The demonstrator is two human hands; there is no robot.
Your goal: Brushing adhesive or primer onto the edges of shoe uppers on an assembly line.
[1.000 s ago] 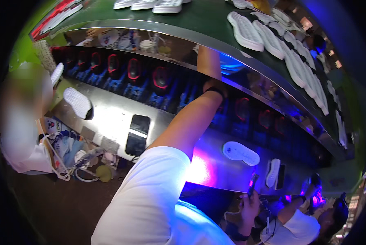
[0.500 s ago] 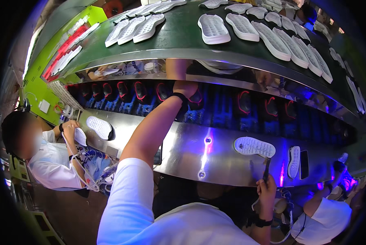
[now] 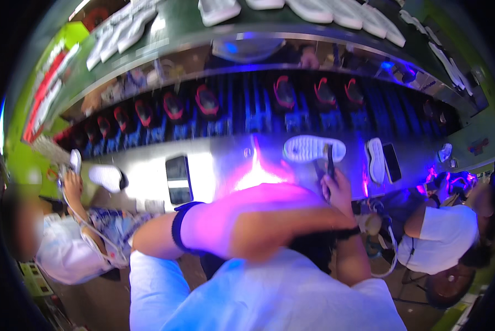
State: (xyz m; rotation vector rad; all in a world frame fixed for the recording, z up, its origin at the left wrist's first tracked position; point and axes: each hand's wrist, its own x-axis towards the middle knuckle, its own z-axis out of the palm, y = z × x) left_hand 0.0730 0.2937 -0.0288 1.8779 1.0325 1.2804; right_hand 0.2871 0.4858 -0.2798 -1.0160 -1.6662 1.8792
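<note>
My right hand (image 3: 338,190) is closed around a dark-handled brush (image 3: 329,161). The brush's tip meets or hangs just over a white shoe sole (image 3: 305,148), which lies tread-like pattern up on the metal bench (image 3: 220,165). Close in front of my chest, my left hand (image 3: 247,212) is a large smear under pink-violet light. Its fingers cannot be made out, nor whether it holds anything. A black band circles my left wrist. Dark material shows below that hand, near my right wrist, too blurred to name.
Dark, red-edged shoe-like shapes (image 3: 207,100) stand in the blue-lit recess behind the bench. White soles line the green upper shelf (image 3: 175,27). A phone (image 3: 179,179) lies left of centre; a second sole (image 3: 375,161) and phone (image 3: 392,163) lie right. People sit on both sides.
My left arm has come back from the recess to my chest, and one red-edged shape is gone from where it reached. My right hand has raised the brush onto or over the sole.
</note>
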